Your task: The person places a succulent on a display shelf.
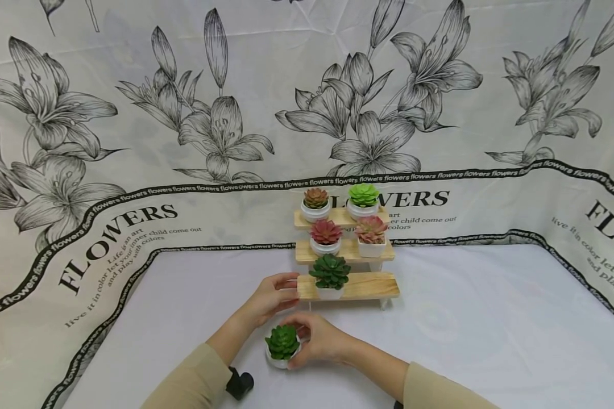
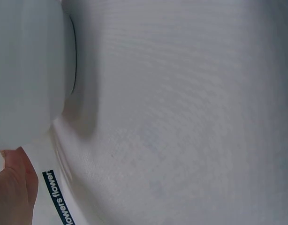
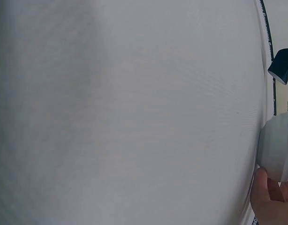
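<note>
In the head view my right hand (image 1: 323,339) grips a round white pot with a bright green succulent (image 1: 282,342), fingers and thumb around its right side. That pot is low in front of the wooden stand. My left hand (image 1: 272,298) reaches past it, its fingertips right at the left end of the lowest wooden shelf (image 1: 370,286). On this shelf sits a dark green succulent (image 1: 330,271) in a white pot. The left wrist view has a white pot (image 2: 29,70) large and near, with the left hand (image 2: 15,192) below. In the right wrist view, fingers hold the white pot (image 3: 275,147).
The middle shelf (image 1: 348,250) bears a dark red succulent (image 1: 326,233) and a pink one (image 1: 371,230). Up on the top shelf (image 1: 339,217) are a brown succulent (image 1: 316,199) and a light green one (image 1: 364,196). A flower-printed cloth (image 1: 235,216) rises behind the white table (image 1: 465,318).
</note>
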Demonstrator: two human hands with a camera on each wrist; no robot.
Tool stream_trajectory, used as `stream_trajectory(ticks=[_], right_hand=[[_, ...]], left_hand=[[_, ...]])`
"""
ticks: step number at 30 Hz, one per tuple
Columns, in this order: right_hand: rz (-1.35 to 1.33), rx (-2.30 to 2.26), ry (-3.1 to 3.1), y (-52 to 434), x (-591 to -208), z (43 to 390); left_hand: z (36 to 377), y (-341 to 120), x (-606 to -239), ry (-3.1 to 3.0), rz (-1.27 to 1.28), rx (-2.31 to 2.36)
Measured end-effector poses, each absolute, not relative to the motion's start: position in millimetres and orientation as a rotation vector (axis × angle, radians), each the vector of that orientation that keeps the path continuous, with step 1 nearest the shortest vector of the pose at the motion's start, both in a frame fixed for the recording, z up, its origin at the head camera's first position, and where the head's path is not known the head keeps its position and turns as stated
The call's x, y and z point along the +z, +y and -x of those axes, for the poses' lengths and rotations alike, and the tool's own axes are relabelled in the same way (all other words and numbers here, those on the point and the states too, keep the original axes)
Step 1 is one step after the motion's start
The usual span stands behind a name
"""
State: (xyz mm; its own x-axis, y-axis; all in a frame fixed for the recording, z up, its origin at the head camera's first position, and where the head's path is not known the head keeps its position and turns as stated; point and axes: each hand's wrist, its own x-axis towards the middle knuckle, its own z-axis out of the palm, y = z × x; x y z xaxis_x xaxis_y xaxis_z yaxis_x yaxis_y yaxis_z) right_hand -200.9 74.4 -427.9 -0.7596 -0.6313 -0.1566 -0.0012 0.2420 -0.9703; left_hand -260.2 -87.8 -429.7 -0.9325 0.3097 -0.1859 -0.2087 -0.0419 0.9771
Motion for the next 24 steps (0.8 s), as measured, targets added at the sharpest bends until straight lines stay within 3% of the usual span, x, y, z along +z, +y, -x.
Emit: stream_trajectory(ticks=[24], right_hand=[[0.582, -1.641, 1.884, 103.9, -423.2, 192.5]], left_hand=[[259.4, -86.6, -428.2, 1.878, -0.084, 2.049]])
